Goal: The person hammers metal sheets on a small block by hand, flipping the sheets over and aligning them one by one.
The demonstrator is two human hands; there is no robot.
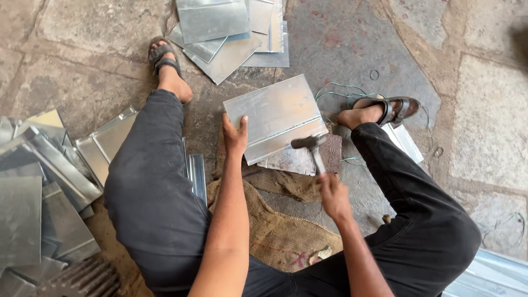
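Between the person's bent knees, on the stone floor (99, 77), lies a flat rectangular sheet of shiny galvanised metal (272, 113) with a raised folded seam running across it near its closer edge. Its near part rests on a dark, worn stone slab (324, 157), which sits on a crumpled piece of brown burlap sacking (286, 231) spread under both forearms.

The left hand (235, 135) lies flat on the sheet's left edge, fingers together and pointing away from the body, thumb spread out to the side over the metal, pressing it down. The right hand (333, 195) is curled tight around the handle of a dark-headed metal hammer (312, 146); the hammer's head sits just at the near right corner of the sheet, by the seam, and is slightly blurred, so I cannot tell whether it touches the metal.

Beyond the left hand, farther from the body, a loose stack of similar grey metal sheets (231, 33) lies on the floor. Well out to the left of the left hand, past the thigh, a larger heap of folded metal pieces (44, 181) is piled. Just beyond the right hand, thin green wire (335, 93) curls on the floor beside the sandalled right foot (385, 110).
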